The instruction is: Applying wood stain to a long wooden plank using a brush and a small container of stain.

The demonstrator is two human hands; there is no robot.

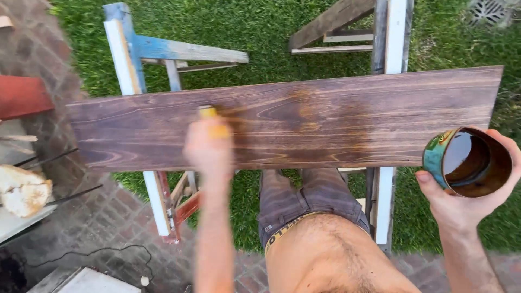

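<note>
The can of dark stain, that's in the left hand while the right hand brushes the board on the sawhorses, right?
Not quite: the head view shows the hands swapped. The right hand holds the can, while the left hand works the brush on the board across the sawhorses.

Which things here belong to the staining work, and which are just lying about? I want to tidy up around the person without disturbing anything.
In use:
- left hand with a yellow applicator on the board
- stained wooden board
- open can of dark stain in the right hand
- two sawhorses under the board

Lying about:
- red plank
- pale stone chunk
- black cable on the brick paving
</note>
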